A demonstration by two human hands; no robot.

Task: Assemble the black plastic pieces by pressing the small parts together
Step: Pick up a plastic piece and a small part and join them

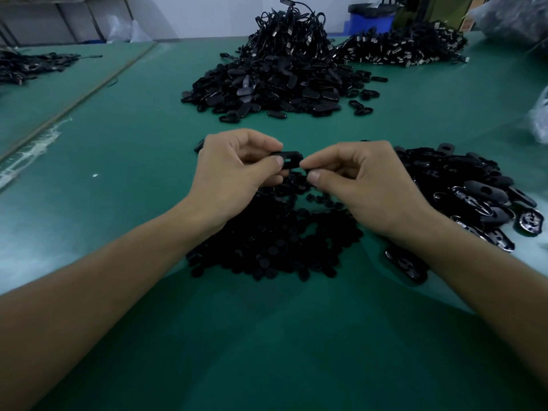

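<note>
While hands (292, 176) meet, fingertips pinch black piece (289, 158).

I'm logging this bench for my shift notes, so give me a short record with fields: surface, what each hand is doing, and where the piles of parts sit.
surface: green table
left hand: pinches one end of a black oval piece
right hand: pinches the other end
below hands: pile of small round black parts
person's right: pile of black oval shells
far centre: heap of oval pieces with black cables on top
far right: second cable pile
</note>
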